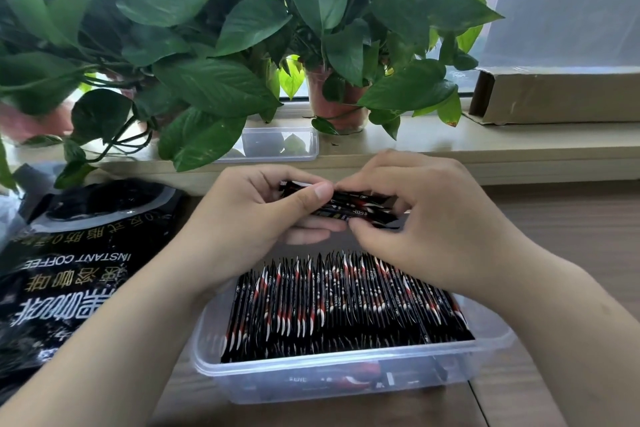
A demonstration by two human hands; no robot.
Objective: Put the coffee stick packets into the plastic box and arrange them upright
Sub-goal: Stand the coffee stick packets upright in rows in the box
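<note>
A clear plastic box [346, 362] stands on the wooden table in front of me. A long row of black-and-red coffee stick packets [332, 302] stands on edge inside it. Above the box's far side I hold a small bundle of the same packets [360, 207] lying sideways. My left hand [256, 215] grips the bundle's left end, thumb on top. My right hand [426, 215] pinches its right part with curled fingers.
A black instant-coffee bag [79, 263] lies open at the left. A clear lid or second box [277, 146] sits on the sill behind, among potted plants [332, 104]. A cardboard box [554, 97] rests at the right of the sill.
</note>
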